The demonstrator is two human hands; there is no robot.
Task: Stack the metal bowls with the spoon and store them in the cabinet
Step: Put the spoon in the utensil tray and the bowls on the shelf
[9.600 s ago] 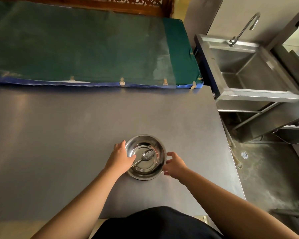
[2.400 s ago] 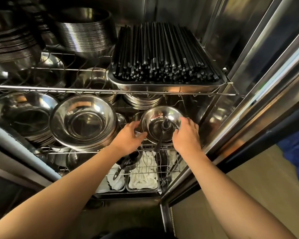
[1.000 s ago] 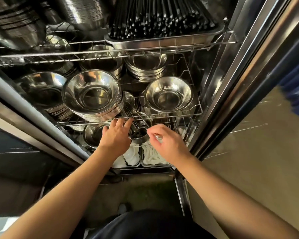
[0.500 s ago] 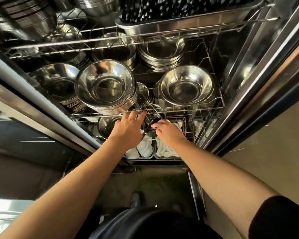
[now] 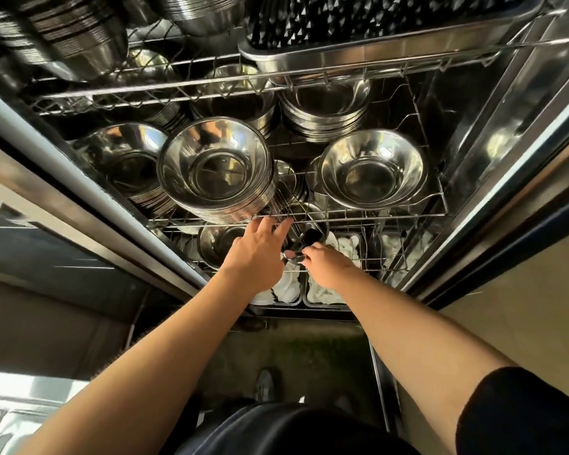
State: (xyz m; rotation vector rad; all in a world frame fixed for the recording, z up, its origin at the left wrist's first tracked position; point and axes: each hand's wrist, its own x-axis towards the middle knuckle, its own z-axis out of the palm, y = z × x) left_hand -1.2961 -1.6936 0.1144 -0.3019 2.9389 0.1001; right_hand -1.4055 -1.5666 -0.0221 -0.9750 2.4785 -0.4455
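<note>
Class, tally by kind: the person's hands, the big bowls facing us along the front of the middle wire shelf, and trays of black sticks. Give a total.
Hands: 2, left hand, right hand
Big bowls: 3, left bowl, middle bowl, right bowl
Tray of black sticks: 1
Total: 6

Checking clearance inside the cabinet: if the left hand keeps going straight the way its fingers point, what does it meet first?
Probably the front wire of the middle rack: the left hand points up and inward, fingertips already at that wire. Just behind stands the tall bowl stack. Depth is unclear.
</note>
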